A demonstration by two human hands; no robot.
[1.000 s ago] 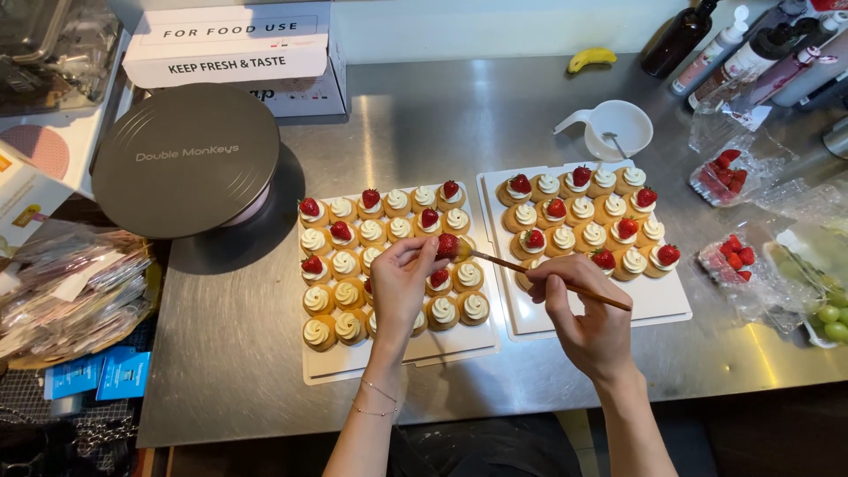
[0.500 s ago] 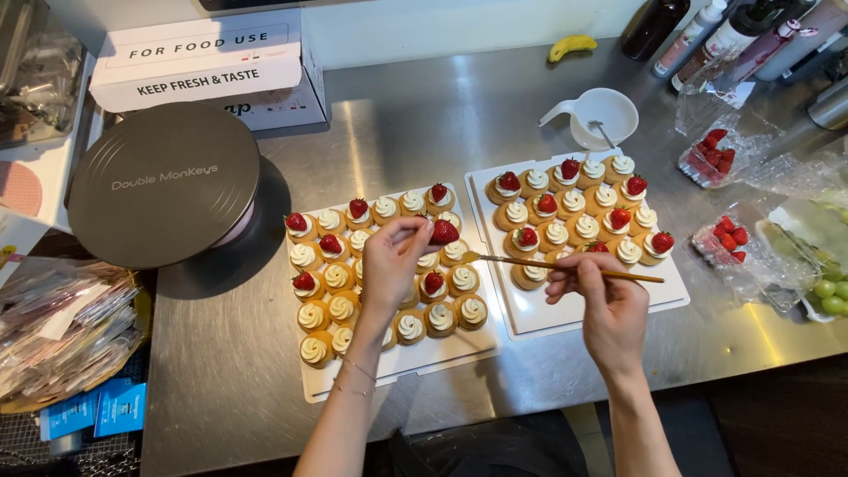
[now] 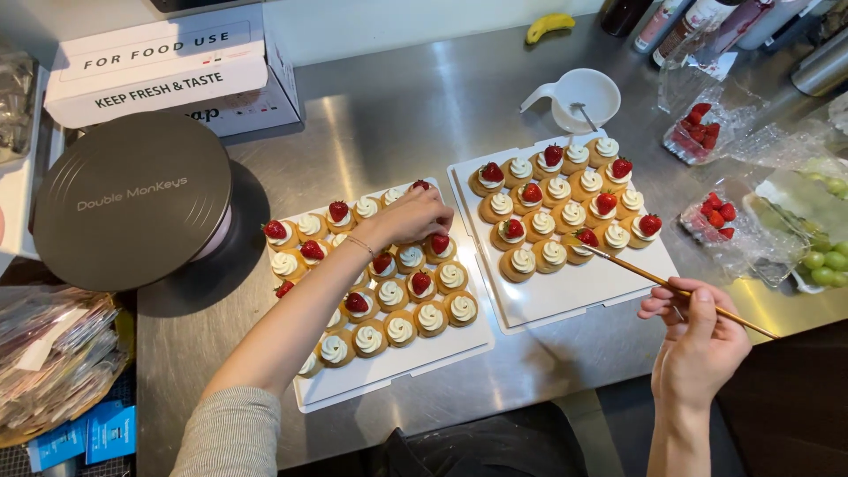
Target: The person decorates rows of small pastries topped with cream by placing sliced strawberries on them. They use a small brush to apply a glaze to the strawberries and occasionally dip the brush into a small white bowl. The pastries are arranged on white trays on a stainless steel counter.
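Two white trays of small cream-topped tarts lie on the steel counter. My left hand [image 3: 413,215] reaches over the left tray [image 3: 397,367], fingers pinched low over a tart near its far right corner; what they pinch is hidden. Several tarts there carry a strawberry [image 3: 421,283]. My right hand [image 3: 698,340] holds a thin wooden brush [image 3: 658,281] near the counter's front edge. The brush tip rests on a strawberry-topped tart [image 3: 583,238] on the right tray [image 3: 574,296].
A round dark turntable [image 3: 132,199] stands at the left, a white cardboard box [image 3: 159,66] behind it. A white scoop-shaped cup [image 3: 579,93] sits beyond the right tray. Clear packs of strawberries [image 3: 702,128] and green grapes [image 3: 821,265] are at the right, bottles at the back right.
My left hand moved away from me to the far right corner of the left tray. My right hand swung the brush from the left tray's edge to a tart on the right tray.
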